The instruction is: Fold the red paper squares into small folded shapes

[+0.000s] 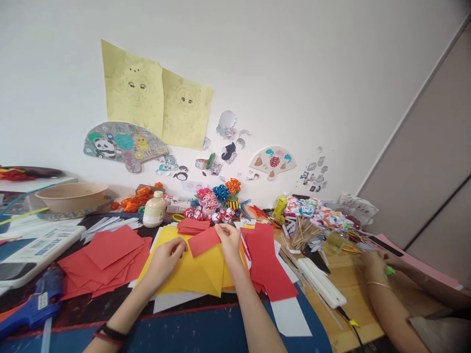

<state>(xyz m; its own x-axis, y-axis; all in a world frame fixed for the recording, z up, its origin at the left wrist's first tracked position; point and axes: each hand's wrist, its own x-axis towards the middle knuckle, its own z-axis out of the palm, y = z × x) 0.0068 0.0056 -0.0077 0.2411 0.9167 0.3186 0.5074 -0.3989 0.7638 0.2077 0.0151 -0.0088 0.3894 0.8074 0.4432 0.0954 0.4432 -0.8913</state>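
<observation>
In the head view, my right hand (228, 241) pinches the right end of a small red paper rectangle (203, 243) between thumb and fingers. The paper is tilted, its left end lower, above a stack of yellow paper (195, 274). Just left of it, my left hand (166, 262) is closed with curled fingers, close to the paper's left edge; nothing shows in it. A small pile of red paper pieces (192, 226) lies right behind. Larger red sheets are spread at the left (110, 255) and red strips at the right (270, 264).
A blue glue gun (40, 299) and a bowl (71, 196) are at the left. A cream bottle (154, 210) and paper flowers (221, 193) stand along the wall. A white bar-shaped device (322, 282) with a cable lies at the right. Another person's hands (375, 262) hold something green there.
</observation>
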